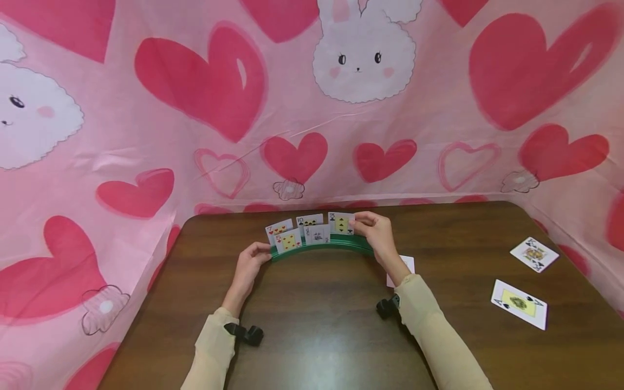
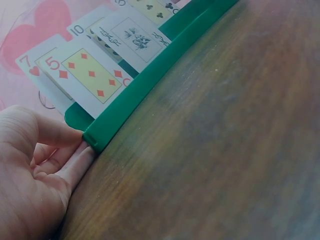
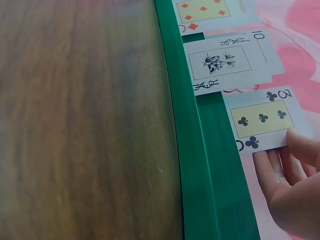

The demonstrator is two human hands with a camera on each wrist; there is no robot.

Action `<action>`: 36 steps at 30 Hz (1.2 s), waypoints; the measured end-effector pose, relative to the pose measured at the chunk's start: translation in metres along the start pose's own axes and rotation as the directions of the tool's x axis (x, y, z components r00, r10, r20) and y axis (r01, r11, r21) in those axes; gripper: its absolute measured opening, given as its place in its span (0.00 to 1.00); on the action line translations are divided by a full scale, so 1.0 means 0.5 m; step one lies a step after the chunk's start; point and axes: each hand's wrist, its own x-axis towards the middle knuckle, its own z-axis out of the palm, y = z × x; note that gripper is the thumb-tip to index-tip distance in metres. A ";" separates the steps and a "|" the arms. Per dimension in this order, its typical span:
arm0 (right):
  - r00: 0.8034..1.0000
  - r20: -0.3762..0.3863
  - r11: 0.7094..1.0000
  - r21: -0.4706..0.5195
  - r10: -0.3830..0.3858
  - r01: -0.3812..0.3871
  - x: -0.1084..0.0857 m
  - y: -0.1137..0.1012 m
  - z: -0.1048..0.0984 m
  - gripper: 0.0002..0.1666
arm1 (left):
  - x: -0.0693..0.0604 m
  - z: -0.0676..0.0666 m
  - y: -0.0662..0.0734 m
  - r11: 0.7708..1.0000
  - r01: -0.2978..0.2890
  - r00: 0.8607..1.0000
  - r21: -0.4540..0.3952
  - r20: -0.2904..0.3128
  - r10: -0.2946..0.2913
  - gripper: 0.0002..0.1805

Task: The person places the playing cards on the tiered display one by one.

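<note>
A curved green card holder (image 1: 341, 242) stands on the table with playing cards upright in it. My left hand (image 1: 248, 265) holds the holder's left end between its fingers (image 2: 60, 129). My right hand (image 1: 377, 234) pinches the three of clubs (image 3: 262, 120) by its edge, thumb in front and fingers behind. That card stands in the back row, its lower edge at the holder. To its left are the joker (image 2: 134, 40) in front of a black ten (image 1: 310, 219). Farther left, the five of diamonds (image 2: 90, 75) partly covers the seven of hearts (image 1: 279, 227).
A king card (image 1: 534, 254) and the ace of spades (image 1: 519, 304) lie face up at the table's right. Another card (image 1: 407, 264) lies partly hidden beneath my right forearm. Behind the brown table (image 1: 317, 336) hangs a pink cloth (image 1: 302, 119) with hearts.
</note>
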 end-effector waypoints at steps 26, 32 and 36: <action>0.989 0.134 0.972 -0.215 -0.065 0.093 -0.017 -0.019 -0.105 0.21 | 0.007 0.006 -0.003 1.000 -0.005 1.000 -0.010 -0.011 0.005 0.10; 0.996 0.084 0.987 -0.156 -0.034 0.047 -0.034 -0.017 -0.168 0.18 | 0.000 0.005 -0.002 1.000 0.006 1.000 -0.014 -0.011 -0.006 0.11; 0.998 0.065 0.984 -0.179 0.011 0.000 -0.049 -0.017 -0.200 0.21 | -0.002 0.007 -0.001 1.000 0.006 1.000 -0.023 -0.026 -0.007 0.11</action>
